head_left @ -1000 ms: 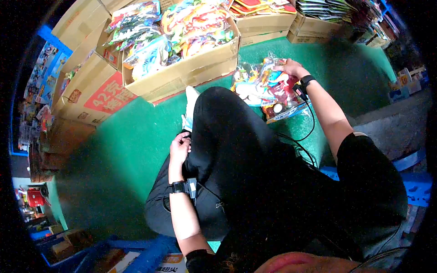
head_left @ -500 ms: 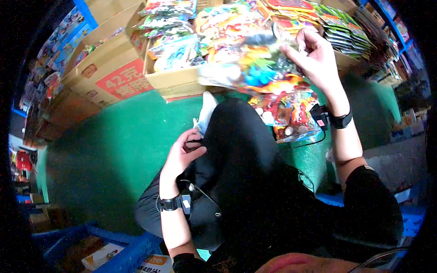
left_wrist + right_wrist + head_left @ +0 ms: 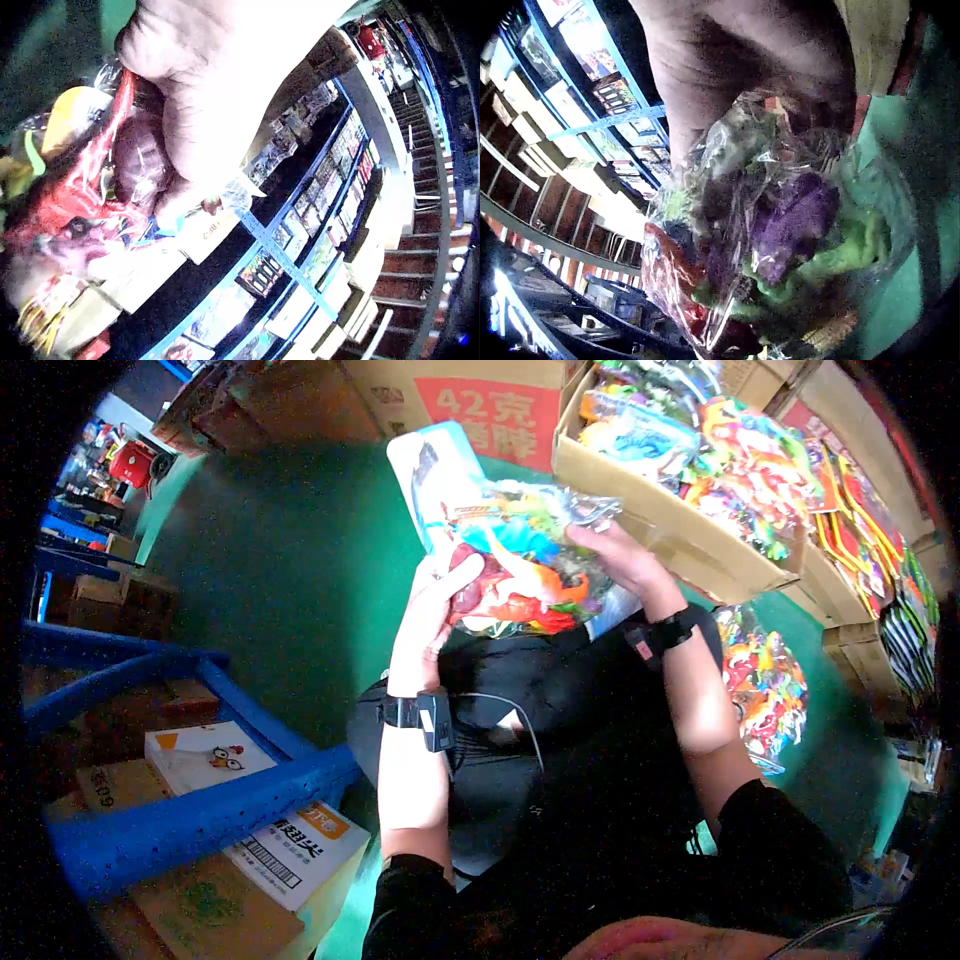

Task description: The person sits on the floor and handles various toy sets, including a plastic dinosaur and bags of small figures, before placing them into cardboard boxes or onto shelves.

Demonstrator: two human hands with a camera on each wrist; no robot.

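Observation:
Above the lap, a clear plastic bag (image 3: 530, 575) of bright toy animals is held between both hands, its pale blue and white header card (image 3: 435, 465) pointing to the upper left. My left hand (image 3: 428, 615) grips the bag's left edge, thumb on top over a dark red toy (image 3: 139, 161). At the opposite edge, my right hand (image 3: 630, 565) pinches the crinkled plastic. Purple and green toys (image 3: 795, 225) show through the film below the right hand (image 3: 757, 60) in the right wrist view. Both hands' other fingers are largely hidden behind the bag.
An open cardboard box (image 3: 680, 540) full of similar bags stands ahead to the right. More bagged toys (image 3: 765, 685) lie on the green floor (image 3: 290, 560) beside the right leg. A blue metal frame (image 3: 200, 820) and a white printed carton (image 3: 300, 855) are at the lower left.
My right hand has lifted the bag off the floor pile and carried it left over the lap. The left hand has risen from the leg and taken hold of it. The head view has turned left.

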